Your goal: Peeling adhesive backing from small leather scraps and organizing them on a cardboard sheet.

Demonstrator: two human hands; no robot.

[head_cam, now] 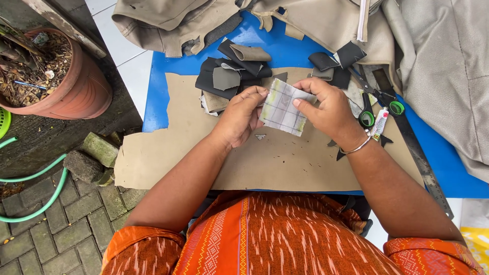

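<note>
Landmark: tan cardboard sheet (193, 147) lying on the blue table (158, 97).
Workpiece: small grey fabric piece with drawn grid lines (283, 109), held in the air above the middle of the cardboard sheet, near its far edge.
Left hand (239, 118): fingertips pinched on the left edge of the grid-marked piece.
Right hand (326, 109): thumb and fingers grasping the right edge of the same piece; a thin bangle sits at the wrist.
Cut stock: pile of black and grey scraps (232, 76) at the far edge of the cardboard sheet; a second cluster of dark pieces (337, 63) further right.
Tools: green-handled scissors (374, 99) and a metal ruler (417, 153) at the right end of the cardboard sheet, both untouched.
Bulk material: beige cloth (326, 20) heaped beyond the sheet.
Progress (judged): several pieces already cut and piled; grid marking on the held piece is done; it looks uncut along those lines.
Off-table: terracotta pot (76, 86) and green hose (35, 175), left of the sheet.
</note>
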